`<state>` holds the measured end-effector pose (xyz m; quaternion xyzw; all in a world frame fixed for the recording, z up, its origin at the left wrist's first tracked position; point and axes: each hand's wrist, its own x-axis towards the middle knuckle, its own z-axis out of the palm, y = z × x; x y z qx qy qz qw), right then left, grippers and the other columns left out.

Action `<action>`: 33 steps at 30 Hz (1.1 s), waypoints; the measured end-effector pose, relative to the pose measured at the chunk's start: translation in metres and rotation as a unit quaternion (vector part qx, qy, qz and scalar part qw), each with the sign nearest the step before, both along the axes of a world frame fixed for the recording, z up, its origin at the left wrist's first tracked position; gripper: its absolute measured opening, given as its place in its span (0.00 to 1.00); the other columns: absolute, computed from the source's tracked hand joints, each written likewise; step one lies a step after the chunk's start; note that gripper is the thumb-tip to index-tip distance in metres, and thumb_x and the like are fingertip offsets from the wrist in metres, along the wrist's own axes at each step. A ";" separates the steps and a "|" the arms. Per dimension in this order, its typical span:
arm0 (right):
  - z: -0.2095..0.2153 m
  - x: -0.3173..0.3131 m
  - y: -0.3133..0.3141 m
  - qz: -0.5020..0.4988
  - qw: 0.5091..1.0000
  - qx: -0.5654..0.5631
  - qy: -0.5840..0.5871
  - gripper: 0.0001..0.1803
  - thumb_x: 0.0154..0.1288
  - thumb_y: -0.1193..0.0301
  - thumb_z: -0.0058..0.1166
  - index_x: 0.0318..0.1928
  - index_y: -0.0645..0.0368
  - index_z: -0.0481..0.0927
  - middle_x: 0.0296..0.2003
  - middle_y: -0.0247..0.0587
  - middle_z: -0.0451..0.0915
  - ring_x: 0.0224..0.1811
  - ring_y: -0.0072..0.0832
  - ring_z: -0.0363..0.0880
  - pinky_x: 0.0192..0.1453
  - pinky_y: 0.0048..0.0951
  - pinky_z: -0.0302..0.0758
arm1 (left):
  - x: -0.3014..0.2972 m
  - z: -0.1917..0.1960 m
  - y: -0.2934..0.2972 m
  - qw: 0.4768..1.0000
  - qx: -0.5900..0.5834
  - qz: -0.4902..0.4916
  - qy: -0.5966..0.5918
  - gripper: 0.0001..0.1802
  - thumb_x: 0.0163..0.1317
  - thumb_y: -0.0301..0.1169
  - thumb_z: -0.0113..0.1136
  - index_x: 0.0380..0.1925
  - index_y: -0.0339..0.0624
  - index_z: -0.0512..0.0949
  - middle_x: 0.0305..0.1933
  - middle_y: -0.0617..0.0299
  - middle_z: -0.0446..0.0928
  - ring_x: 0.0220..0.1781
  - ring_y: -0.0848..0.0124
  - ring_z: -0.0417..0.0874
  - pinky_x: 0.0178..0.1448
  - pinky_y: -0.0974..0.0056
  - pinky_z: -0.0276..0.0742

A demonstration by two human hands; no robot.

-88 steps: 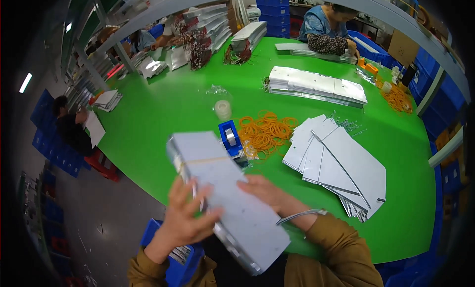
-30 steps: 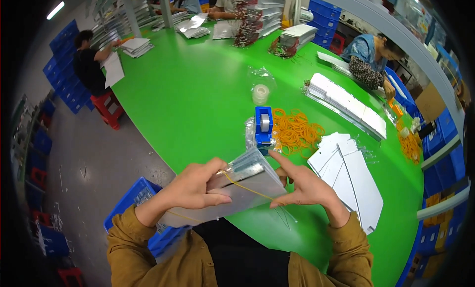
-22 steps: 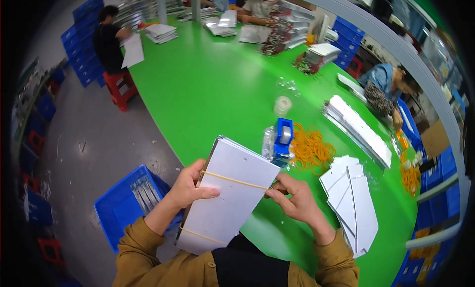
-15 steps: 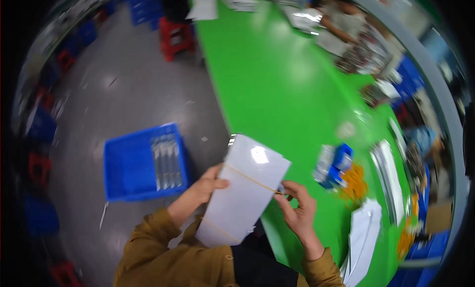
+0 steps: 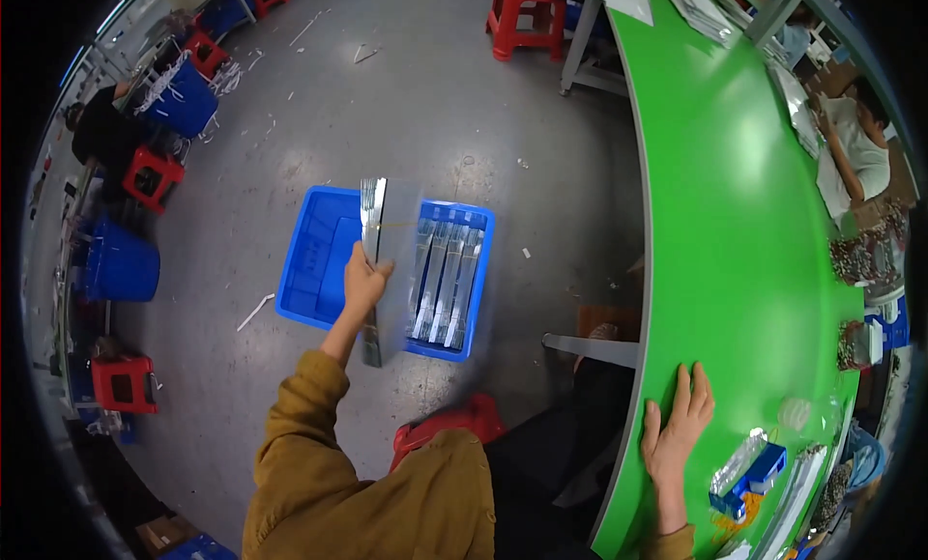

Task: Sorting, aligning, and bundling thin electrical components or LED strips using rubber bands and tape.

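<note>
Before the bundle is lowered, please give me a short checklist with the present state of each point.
1. Left hand has a grip on the banded bundle: ok.
2. Bundle is over the blue crate: ok.
3. Free room in the crate's left part, beside the bundles already inside: ok.
4. Rubber band holds the stack tight: cannot tell.
5. Right hand rests flat on the green table, away from the crate: ok.

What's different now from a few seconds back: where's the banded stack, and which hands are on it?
The banded stack of silvery sheets has swung off the green table to the person's left and now hangs over the blue crate on the floor. The right hand has let go and rests flat on the table edge; only the left hand grips the stack. Unchanged: the blue tape dispenser remains on the table.
</note>
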<state>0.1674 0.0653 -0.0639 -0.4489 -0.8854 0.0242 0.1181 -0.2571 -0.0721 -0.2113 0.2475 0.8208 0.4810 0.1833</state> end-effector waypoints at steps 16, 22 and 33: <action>-0.011 -0.025 0.030 -0.072 0.989 -0.109 -0.074 0.30 0.64 0.57 0.37 0.62 0.61 0.59 0.64 0.53 0.53 0.63 0.47 0.52 0.64 0.47 0.49 | -0.079 -0.243 0.049 0.922 -0.381 0.000 0.064 0.24 0.51 0.41 0.54 0.42 0.37 0.64 0.36 0.44 0.75 0.38 0.46 0.77 0.43 0.52 0.72; -0.025 -0.026 0.037 -0.074 0.989 -0.098 -0.078 0.30 0.65 0.56 0.34 0.62 0.61 0.58 0.64 0.53 0.53 0.63 0.46 0.53 0.63 0.47 0.49 | -0.065 -0.314 0.040 0.960 -0.273 -0.014 -0.057 0.33 0.54 0.50 0.54 0.48 0.33 0.62 0.45 0.42 0.72 0.45 0.48 0.75 0.50 0.54 0.70; 0.000 -0.009 0.015 -0.065 0.995 -0.073 -0.033 0.30 0.60 0.59 0.42 0.60 0.61 0.61 0.62 0.52 0.56 0.61 0.47 0.55 0.62 0.46 0.52 | -0.036 -0.264 0.007 0.943 -0.324 0.058 -0.037 0.36 0.55 0.54 0.53 0.48 0.29 0.63 0.46 0.40 0.71 0.48 0.47 0.74 0.52 0.53 0.70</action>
